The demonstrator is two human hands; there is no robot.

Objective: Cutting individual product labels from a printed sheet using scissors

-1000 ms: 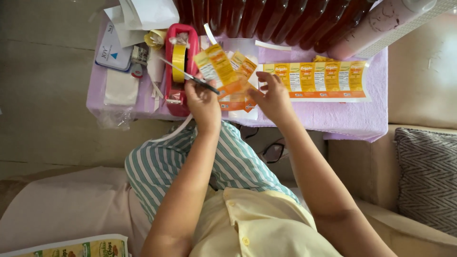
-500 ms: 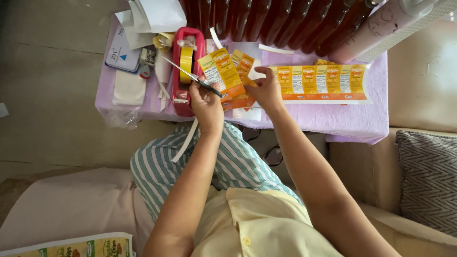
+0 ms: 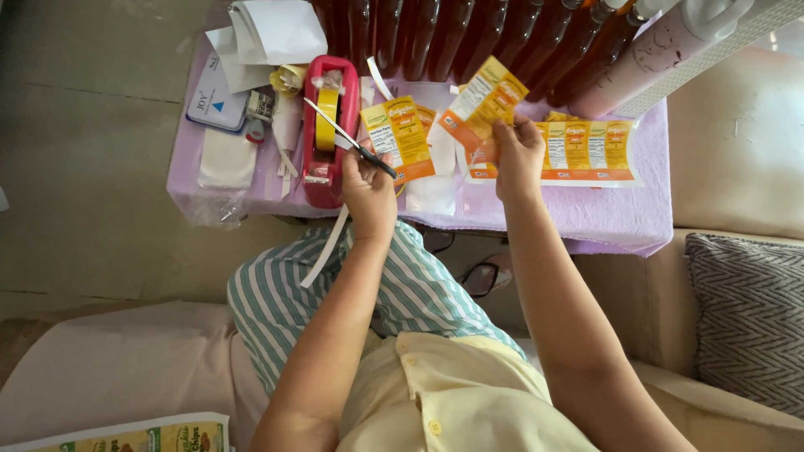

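Scissors (image 3: 352, 139): we gripped them in our left hand (image 3: 367, 186), fingers closed through the handles, blades slightly parted and pointing up and away to the left.
Cut label (image 3: 487, 98): we pinched this orange-and-yellow piece in our right hand (image 3: 517, 153), fingers closed on its lower edge, raised above the counter (image 3: 586, 213).
Loose label (image 3: 397, 136): it sat between our two hands, just right of the scissors.
Label strip (image 3: 590, 151): it lay flat on the lilac counter just right of our right hand.
Tape dispenser (image 3: 329, 125): red, it stood just left of our left hand, beneath the blades.
Bottles (image 3: 469, 33): a dark row beyond both hands.
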